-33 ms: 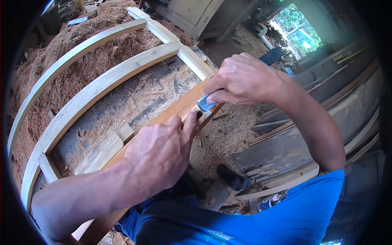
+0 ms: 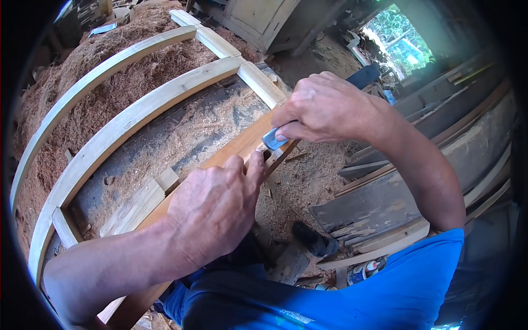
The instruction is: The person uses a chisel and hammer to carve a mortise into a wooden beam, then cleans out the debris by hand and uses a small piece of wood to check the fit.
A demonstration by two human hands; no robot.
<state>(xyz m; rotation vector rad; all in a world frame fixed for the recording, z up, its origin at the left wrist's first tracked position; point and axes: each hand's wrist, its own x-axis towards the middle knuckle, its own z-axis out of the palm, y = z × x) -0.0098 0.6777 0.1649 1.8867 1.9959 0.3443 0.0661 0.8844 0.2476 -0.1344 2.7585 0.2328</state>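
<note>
A heap of reddish sawdust [image 2: 82,104] fills the far left. Against it lies a pale curved frame [image 2: 137,115] of two bent rails joined by short cross-pieces. Inside the frame is the dark worktop [image 2: 181,137], strewn with loose shavings, and a short pale offcut [image 2: 135,206] sits near its lower end.

Just right of the offcut, the left hand [image 2: 214,212] lies on a reddish-brown board [image 2: 236,148] that runs diagonally along the frame's near side. Its knuckles are up and its thumb and forefinger stretch towards the board's upper end. Whether the other fingers wrap the board's edge cannot be told from this view. Touching those fingertips is a small blue tool [image 2: 273,137], set against the board's end where it meets the frame's cross-piece.

The right hand [image 2: 322,107] is clamped around the tool from above, so the two hands are close together with the tool between them. Shavings lying thick under that spot suggest wood is coming off the board there. Further right, weathered planks [image 2: 379,203] lie stacked on the floor.
</note>
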